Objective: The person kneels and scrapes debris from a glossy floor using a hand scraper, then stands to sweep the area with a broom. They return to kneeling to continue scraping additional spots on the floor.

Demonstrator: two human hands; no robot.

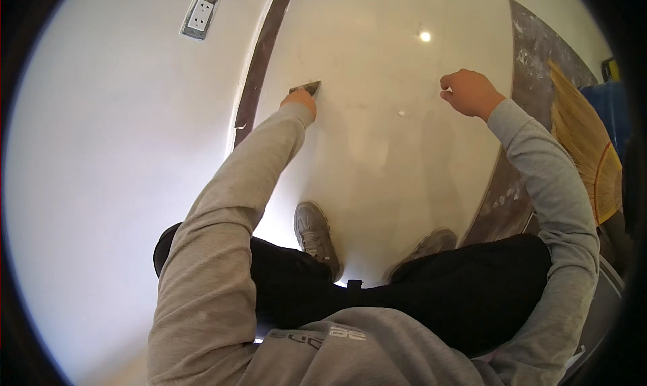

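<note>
My left hand [300,100] is closed around a scraper with a flat metal blade [311,87]. It is held low over the pale, glossy floor [364,157], near the dark brown skirting strip [261,59]. The blade's corner points away to the right; whether its edge touches the floor, I cannot tell. Over the floor to the right, my right hand [472,93] has its fingers curled in, and nothing shows in them. Between the hands lies a small whitish crumb [402,114].
At left rises a white wall [114,130] with a power socket [200,15]. My shoes [313,232] stand close below the hands. Along the right runs a dark, white-smeared board or strip [532,49], and a straw broom [583,137] lies against it beside something blue [610,110].
</note>
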